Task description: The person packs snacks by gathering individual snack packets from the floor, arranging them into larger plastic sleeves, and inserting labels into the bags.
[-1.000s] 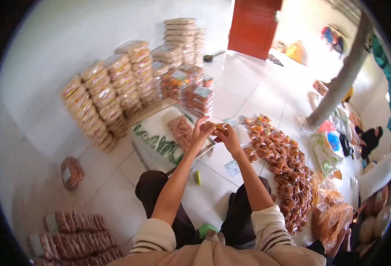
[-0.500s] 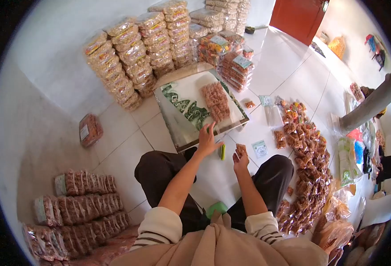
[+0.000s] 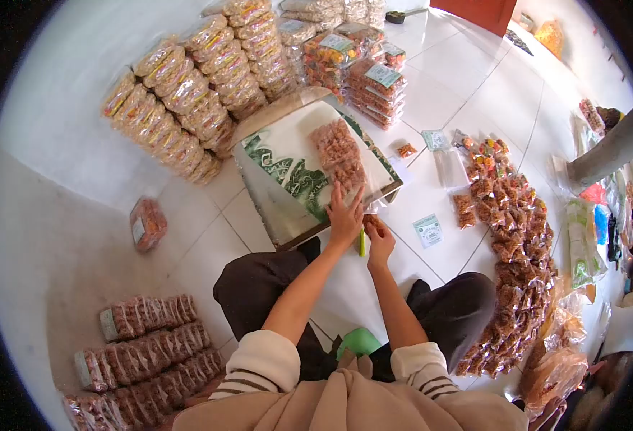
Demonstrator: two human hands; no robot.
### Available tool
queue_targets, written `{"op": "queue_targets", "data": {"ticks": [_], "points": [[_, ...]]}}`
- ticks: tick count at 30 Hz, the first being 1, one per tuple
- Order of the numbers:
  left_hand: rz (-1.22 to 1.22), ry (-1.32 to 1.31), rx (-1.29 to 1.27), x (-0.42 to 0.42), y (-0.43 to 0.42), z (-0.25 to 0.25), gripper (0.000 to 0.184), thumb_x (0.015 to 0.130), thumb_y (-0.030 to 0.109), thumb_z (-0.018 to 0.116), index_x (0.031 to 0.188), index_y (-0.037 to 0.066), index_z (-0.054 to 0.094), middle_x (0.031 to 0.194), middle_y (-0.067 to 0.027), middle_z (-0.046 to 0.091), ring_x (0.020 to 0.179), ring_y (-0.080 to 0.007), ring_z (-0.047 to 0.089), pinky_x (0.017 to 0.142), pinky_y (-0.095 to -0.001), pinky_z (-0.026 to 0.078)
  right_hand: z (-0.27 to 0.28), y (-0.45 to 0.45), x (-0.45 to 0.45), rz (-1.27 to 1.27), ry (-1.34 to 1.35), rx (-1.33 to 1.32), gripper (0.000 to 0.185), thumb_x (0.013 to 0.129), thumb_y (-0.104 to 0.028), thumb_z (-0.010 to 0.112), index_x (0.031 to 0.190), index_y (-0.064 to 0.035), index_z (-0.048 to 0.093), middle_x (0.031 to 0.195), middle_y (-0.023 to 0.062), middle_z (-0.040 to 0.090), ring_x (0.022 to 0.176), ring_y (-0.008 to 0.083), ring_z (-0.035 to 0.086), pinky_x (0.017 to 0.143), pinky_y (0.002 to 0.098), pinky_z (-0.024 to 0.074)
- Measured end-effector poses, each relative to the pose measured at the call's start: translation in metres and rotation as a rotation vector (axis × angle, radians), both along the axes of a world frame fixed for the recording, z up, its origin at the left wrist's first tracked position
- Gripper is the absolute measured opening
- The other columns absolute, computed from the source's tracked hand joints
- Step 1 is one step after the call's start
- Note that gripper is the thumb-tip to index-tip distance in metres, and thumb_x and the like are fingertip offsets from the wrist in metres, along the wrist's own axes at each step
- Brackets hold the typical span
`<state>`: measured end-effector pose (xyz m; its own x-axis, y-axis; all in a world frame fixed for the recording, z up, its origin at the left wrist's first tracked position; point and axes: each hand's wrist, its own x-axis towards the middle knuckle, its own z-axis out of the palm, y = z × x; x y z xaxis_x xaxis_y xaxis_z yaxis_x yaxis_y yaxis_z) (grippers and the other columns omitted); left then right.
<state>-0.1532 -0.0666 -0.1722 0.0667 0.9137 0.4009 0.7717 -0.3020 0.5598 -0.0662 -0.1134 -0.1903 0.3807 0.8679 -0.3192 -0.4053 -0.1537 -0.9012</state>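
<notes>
A clear plastic bag filled with brown snack packets (image 3: 336, 151) lies on a low table (image 3: 277, 208) with a green leafy pattern. My left hand (image 3: 345, 219) touches the bag's near end, its fingers stretched and spread. Close beside it, my right hand (image 3: 380, 244) is closed on a small brown snack packet (image 3: 375, 220), just off the table's near corner. Between my hands, a slim green object (image 3: 362, 243) shows partly; its kind is unclear. A printed label card (image 3: 428, 231) lies on the floor to the right.
Small snack packets (image 3: 514, 266) form a long pile on the right. Stacked bags of pale snacks (image 3: 183, 93) line the wall. Filled long bags (image 3: 144, 352) lie at lower left, and one bag (image 3: 148, 224) stands above them. Clear empty bags (image 3: 451, 169) lie near the pile.
My right hand has moved up and left with the snack packet, to the near end of the bag. My left hand has shifted forward onto that end. The camera view has shifted slightly.
</notes>
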Motion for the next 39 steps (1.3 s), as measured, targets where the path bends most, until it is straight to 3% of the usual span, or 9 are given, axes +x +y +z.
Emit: {"op": "queue_targets", "data": {"ticks": [7,9,13,17,23,26,28,32,39], "points": [[-0.174,-0.025,-0.038,-0.009,-0.014,0.001,0.046,0.086,0.029,0.039,0.131,0.021,0.035,0.136,-0.0228,0.015,0.123,-0.0404,0.020,0.092,-0.0600,0.020,-0.005,0.028,-0.016,0.029,-0.407,0.065,0.022,0.075,-0.009,0.061,0.094,0.0015,0.061,0.083,0.0131,0.063,0.074,0.0194,0.060,0.069,0.0305,0.0476],[-0.129,-0.400,0.060,-0.012,-0.019,0.003,0.048,0.089,0.023,0.039,0.133,0.010,0.026,0.138,-0.0180,0.013,0.126,-0.0334,0.020,0.102,-0.0408,0.018,0.000,0.030,-0.017,-0.011,-0.387,0.115,0.020,0.075,-0.005,0.062,0.093,0.0031,0.061,0.086,0.0131,0.063,0.077,0.0193,0.060,0.071,0.0309,0.0483],[0.223,-1.166,-0.273,-0.017,0.016,-0.014,0.044,0.090,0.022,0.042,0.128,0.002,0.032,0.133,-0.0160,0.029,0.123,-0.0267,0.029,0.101,-0.0345,0.024,0.005,0.020,-0.021,0.009,-0.422,0.128,0.023,0.074,-0.005,0.063,0.096,0.0005,0.059,0.089,0.0124,0.062,0.081,0.0193,0.059,0.073,0.0305,0.0474],[0.128,-0.839,-0.305,-0.014,0.035,-0.007,0.044,0.092,0.022,0.040,0.132,0.009,0.030,0.124,-0.0115,0.043,0.118,-0.0214,0.038,0.096,-0.0297,0.030,-0.006,0.023,-0.019,0.053,-0.664,0.191,0.025,0.074,-0.005,0.064,0.098,-0.0026,0.059,0.089,0.0124,0.062,0.081,0.0224,0.059,0.073,0.0320,0.0462],[0.042,-1.225,-0.321,-0.005,0.031,-0.010,0.049,0.092,0.024,0.039,0.136,0.014,0.022,0.114,-0.0069,0.052,0.097,-0.0141,0.051,0.082,-0.0254,0.039,-0.011,0.044,-0.024,0.067,-0.819,0.249,0.024,0.071,-0.001,0.062,0.095,-0.0021,0.059,0.089,0.0143,0.060,0.083,0.0284,0.058,0.074,0.0339,0.0449],[0.247,-0.992,-0.250,-0.008,0.031,-0.014,0.048,0.091,0.030,0.040,0.134,0.012,0.026,0.119,-0.0091,0.048,0.111,-0.0195,0.042,0.094,-0.0295,0.030,0.001,0.050,-0.022,0.061,-0.886,0.307,0.023,0.071,0.002,0.060,0.094,-0.0015,0.059,0.090,0.0145,0.060,0.085,0.0289,0.057,0.074,0.0342,0.0447],[0.334,-1.221,-0.153,-0.010,0.037,-0.021,0.036,0.089,0.024,0.048,0.119,0.004,0.043,0.087,-0.0061,0.058,0.079,-0.0068,0.053,0.064,-0.0184,0.043,0.009,0.053,-0.017,0.142,-0.881,0.350,0.026,0.072,0.002,0.058,0.097,-0.0023,0.059,0.094,0.0140,0.059,0.089,0.0256,0.057,0.076,0.0309,0.0445],[0.444,-1.253,-0.342,-0.023,0.049,-0.028,0.020,0.081,0.018,0.060,0.093,0.002,0.058,0.079,-0.0039,0.060,0.065,-0.0091,0.055,0.059,-0.0227,0.044,-0.004,0.045,-0.010,0.101,-0.830,0.338,0.024,0.072,0.003,0.058,0.095,-0.0032,0.059,0.090,0.0137,0.060,0.087,0.0282,0.056,0.075,0.0337,0.0441],[0.419,-1.134,-0.387,-0.017,0.046,-0.015,0.022,0.084,0.023,0.057,0.092,0.002,0.058,0.081,-0.0021,0.056,0.067,-0.0094,0.050,0.062,-0.0242,0.040,-0.003,0.050,-0.009,0.214,-0.845,0.313,0.025,0.072,0.000,0.059,0.097,-0.0046,0.059,0.089,0.0124,0.060,0.081,0.0273,0.058,0.073,0.0333,0.0450]]}}
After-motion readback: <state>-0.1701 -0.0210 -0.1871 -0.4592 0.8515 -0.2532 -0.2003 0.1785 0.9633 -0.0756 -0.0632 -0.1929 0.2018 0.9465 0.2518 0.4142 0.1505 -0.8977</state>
